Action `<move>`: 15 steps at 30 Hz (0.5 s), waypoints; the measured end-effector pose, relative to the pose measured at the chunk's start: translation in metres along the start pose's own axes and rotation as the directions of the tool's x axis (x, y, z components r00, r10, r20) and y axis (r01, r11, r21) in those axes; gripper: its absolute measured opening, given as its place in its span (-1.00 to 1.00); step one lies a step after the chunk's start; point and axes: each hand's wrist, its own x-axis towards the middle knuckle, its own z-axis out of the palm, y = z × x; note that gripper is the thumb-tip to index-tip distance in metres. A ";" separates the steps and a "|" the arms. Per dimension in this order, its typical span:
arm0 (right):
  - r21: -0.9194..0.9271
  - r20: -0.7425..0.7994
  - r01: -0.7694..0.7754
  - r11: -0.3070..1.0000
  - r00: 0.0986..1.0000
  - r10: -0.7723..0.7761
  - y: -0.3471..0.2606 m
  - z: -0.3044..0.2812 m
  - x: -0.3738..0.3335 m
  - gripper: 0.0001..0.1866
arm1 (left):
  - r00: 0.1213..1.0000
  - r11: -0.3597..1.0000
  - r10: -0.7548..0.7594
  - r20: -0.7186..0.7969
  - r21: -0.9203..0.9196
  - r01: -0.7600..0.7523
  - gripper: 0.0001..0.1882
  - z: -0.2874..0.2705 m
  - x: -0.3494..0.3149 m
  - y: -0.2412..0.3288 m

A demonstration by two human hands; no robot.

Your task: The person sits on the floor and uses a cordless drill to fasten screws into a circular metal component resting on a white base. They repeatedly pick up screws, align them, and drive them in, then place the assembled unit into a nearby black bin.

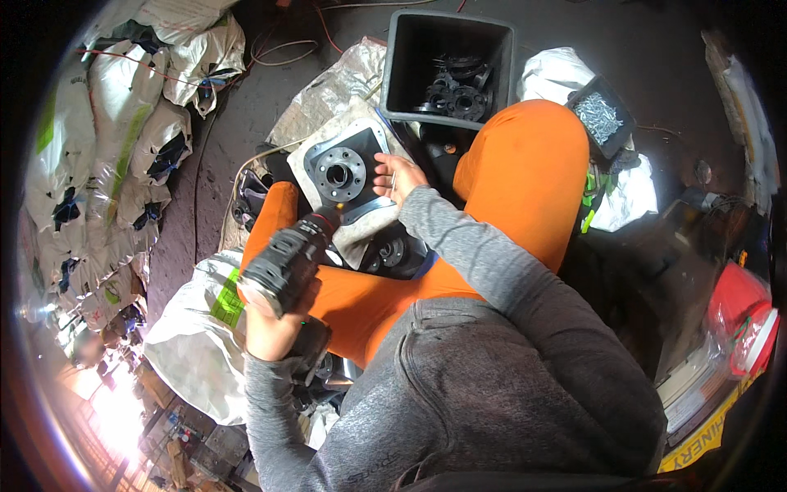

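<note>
My left hand (277,325) is wrapped around the grip of a black power drill (285,261). The drill's nose points up and right, at the lower edge of a round dark metal flange (354,168) with a central hub and several holes. This flange sits on a square dark plate (378,141) with a pale rim, between my knees. Beside the plate's right edge is my right hand (398,178), its fingers curled toward the flange. A thin shiny sliver, like a screw, shows at those fingers; its exact shape is too small to tell.
A deep black bin (392,70) holding dark round parts stands ahead. Right of my knee is a small dark tray of silver screws (599,116). White sacks (123,107) are piled at the left, and another sack (201,344) lies by my left arm. Cables cross the floor.
</note>
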 end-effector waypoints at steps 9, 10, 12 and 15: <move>0.257 0.455 -0.165 0.952 0.890 0.031 -0.009 -0.013 -0.072 -0.62 | 0.995 0.979 -0.097 0.027 -0.180 0.100 -0.65 0.031 -0.036 -0.009; 0.268 0.470 -0.173 0.948 0.882 0.028 -0.008 -0.011 -0.072 -0.62 | 0.992 0.985 0.119 -0.028 -0.120 -0.122 -0.60 0.033 -0.034 -0.010; 0.283 0.453 -0.201 0.938 0.890 0.054 -0.005 -0.009 -0.072 -0.66 | 0.999 0.987 0.008 -0.045 -0.160 -0.015 -0.65 0.032 -0.037 -0.010; 0.259 0.399 -0.170 0.951 0.915 0.055 -0.003 -0.007 -0.071 -0.70 | 0.999 0.983 -0.041 -0.012 -0.179 0.038 -0.55 0.030 -0.040 -0.013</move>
